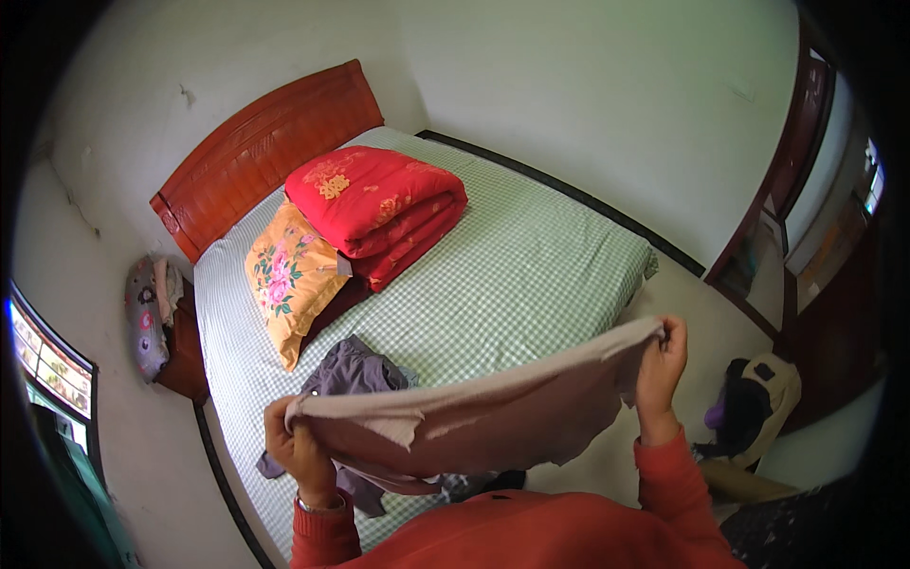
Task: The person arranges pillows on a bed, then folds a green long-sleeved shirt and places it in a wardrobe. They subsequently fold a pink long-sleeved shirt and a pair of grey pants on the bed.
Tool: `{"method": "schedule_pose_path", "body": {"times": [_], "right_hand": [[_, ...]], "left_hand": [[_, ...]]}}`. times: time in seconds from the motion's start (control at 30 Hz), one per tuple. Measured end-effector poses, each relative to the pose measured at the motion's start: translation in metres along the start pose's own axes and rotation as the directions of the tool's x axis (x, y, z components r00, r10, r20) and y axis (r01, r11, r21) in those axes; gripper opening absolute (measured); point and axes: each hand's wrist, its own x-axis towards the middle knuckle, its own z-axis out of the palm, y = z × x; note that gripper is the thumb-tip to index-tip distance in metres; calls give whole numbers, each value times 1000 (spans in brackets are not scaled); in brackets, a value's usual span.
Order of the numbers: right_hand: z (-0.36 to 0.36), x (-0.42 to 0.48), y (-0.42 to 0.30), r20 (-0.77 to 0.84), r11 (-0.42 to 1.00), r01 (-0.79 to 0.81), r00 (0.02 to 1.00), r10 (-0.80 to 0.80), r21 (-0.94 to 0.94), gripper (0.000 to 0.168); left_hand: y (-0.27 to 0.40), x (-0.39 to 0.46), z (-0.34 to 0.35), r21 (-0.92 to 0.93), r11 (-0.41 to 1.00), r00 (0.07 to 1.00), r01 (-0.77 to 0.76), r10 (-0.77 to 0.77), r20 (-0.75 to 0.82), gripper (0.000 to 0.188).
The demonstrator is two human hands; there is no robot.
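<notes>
A pinkish-beige cloth garment (498, 419) is stretched between my two hands over the near side of the bed. Its left end is gripped by my left hand (302, 444), and my right hand (661, 370) pinches the right end, held farther from my body. The upper edge forms a pale band, and the lower edge hangs in uneven folds. Behind my left hand, a crumpled purple-grey garment (355, 366) lies on the green-and-white checked bed sheet (526, 284). Part of it is hidden by the cloth I hold.
A folded red quilt (384, 199) and a yellow floral pillow (291, 274) lie near the wooden headboard (270, 142). At left, a grey patterned cushion (147, 320) rests against a brown nightstand (186, 348). Clothes (753, 405) are heaped at right, near a dark red door frame (764, 192).
</notes>
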Motion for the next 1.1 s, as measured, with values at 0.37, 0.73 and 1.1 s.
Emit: {"method": "schedule_pose_path", "body": {"times": [0.37, 0.73, 1.1], "right_hand": [[259, 236, 146, 477, 942, 183, 878, -29, -280, 66], [106, 96, 381, 539, 582, 67, 474, 696, -811, 33], [83, 115, 518, 482, 567, 122, 686, 545, -815, 34]], "left_hand": [[-230, 214, 201, 439, 863, 968, 249, -214, -128, 32], [-332, -151, 204, 613, 456, 546, 646, -836, 46, 21], [-337, -284, 235, 702, 181, 514, 689, -805, -297, 58]]}}
